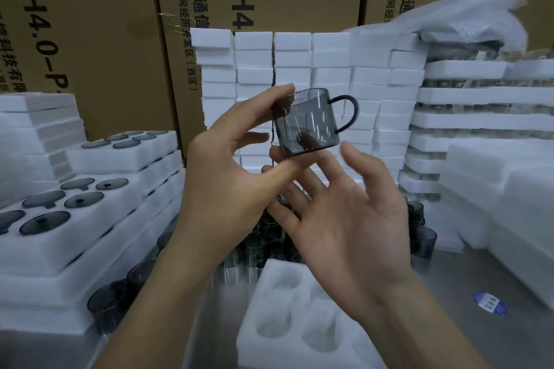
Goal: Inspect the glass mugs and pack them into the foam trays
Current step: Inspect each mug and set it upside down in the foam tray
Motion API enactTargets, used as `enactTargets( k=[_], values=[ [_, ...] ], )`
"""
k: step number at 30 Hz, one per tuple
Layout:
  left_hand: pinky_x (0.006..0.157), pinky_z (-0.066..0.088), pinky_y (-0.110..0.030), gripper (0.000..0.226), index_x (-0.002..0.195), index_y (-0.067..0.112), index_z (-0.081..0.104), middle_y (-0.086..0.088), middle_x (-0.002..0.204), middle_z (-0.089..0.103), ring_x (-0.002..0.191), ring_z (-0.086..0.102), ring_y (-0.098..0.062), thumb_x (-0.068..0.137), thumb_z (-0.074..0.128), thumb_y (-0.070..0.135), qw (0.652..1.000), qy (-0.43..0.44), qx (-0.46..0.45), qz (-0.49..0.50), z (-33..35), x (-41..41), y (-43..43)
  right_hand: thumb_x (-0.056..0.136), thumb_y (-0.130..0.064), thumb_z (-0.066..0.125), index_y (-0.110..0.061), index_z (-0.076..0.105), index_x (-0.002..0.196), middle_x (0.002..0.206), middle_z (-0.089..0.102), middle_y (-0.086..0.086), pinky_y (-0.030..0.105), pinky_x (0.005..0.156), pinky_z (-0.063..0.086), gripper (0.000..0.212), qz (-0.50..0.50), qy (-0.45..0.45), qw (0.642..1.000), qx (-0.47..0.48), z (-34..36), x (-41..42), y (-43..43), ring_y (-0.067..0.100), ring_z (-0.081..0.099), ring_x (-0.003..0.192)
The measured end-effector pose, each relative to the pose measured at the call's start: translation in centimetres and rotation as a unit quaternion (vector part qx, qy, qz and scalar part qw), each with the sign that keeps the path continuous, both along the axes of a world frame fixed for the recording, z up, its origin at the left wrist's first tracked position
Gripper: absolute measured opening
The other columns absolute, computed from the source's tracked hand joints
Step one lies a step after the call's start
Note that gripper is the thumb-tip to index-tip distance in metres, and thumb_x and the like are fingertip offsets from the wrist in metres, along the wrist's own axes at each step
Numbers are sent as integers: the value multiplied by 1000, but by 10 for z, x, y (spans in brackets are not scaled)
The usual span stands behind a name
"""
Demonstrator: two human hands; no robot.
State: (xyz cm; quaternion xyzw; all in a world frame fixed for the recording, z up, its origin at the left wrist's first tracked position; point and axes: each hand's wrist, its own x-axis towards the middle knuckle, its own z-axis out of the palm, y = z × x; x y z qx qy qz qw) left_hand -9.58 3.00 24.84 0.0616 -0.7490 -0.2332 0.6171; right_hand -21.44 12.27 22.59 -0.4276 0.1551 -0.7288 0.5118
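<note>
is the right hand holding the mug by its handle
No, the left hand pinches the mug rim to base; the right hand is open below, off the handle.

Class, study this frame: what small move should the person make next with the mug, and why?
Probably lower the mug toward an empty pocket of the foam tray. The left hand pinches it raised, handle to the right; the right hand is open beneath it, and the tray's pockets hold nothing.
</note>
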Motion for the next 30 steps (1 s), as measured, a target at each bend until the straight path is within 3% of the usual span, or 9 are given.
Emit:
enactTargets(
  k=[3,9,12,15,18,21,23,27,30],
  values=[
    [102,59,-43,68,150,28,60,12,138,68,136,63,-19,88,89,25,1000,-4,-15,7,0,-2,3,98,-36,62,-15,69,125,122,71,9,35,98,58,35,-15,18,1000,-8,0,2,0,23,67,112],
    [106,56,-34,78,155,26,56,8,139,71,134,65,-17,86,90,7,999,-1,13,-43,-3,-4,1,100,-53,52,-11,72,127,121,73,10,40,105,54,55,4,28,999,15,1,-1,2,22,67,115],
    [105,57,-32,78,157,27,54,12,133,74,128,69,-15,88,89,10,1000,-7,-2,-13,-2,-2,1,101,-56,49,-18,72,131,124,74,3,41,98,55,53,-87,95,991,33,1,-2,0,17,69,112],
    [98,61,-40,77,157,30,54,12,133,73,127,68,-14,89,89,20,999,-24,-13,33,-2,1,0,93,-51,63,-28,71,126,122,75,-8,32,83,55,41,-300,158,940,31,3,-9,0,12,73,108],
    [91,59,-31,74,155,34,55,13,132,69,124,66,-12,89,86,20,994,-65,-38,80,-7,-2,-2,90,-53,72,-34,67,123,117,74,-12,31,85,55,39,-423,247,872,-9,9,-24,5,10,72,108],
    [89,48,-13,70,151,34,60,10,125,66,119,63,-6,88,85,16,988,-101,-63,101,-16,-12,-2,83,-62,76,-43,64,125,119,73,-14,22,78,57,48,-434,344,833,-8,11,-37,6,8,73,105],
    [89,43,-9,68,149,36,61,10,123,64,117,61,-3,88,83,17,984,-123,-74,108,-23,-19,-5,82,-60,81,-46,64,125,116,72,-16,16,75,57,48,-437,397,807,8,9,-47,4,4,72,102],
    [87,46,-17,76,150,53,52,21,125,60,121,60,-2,87,81,23,977,-188,-51,92,-40,-27,-17,71,-71,78,-46,69,122,110,73,-13,29,78,60,57,-405,487,770,80,7,-72,1,6,73,93],
    [92,52,-25,81,151,65,39,27,130,61,126,59,2,89,85,40,966,-252,50,15,-64,-29,-25,68,-78,73,-46,72,118,107,73,-15,34,78,61,60,-402,506,750,137,-4,-91,-2,5,72,87]
  ],
)
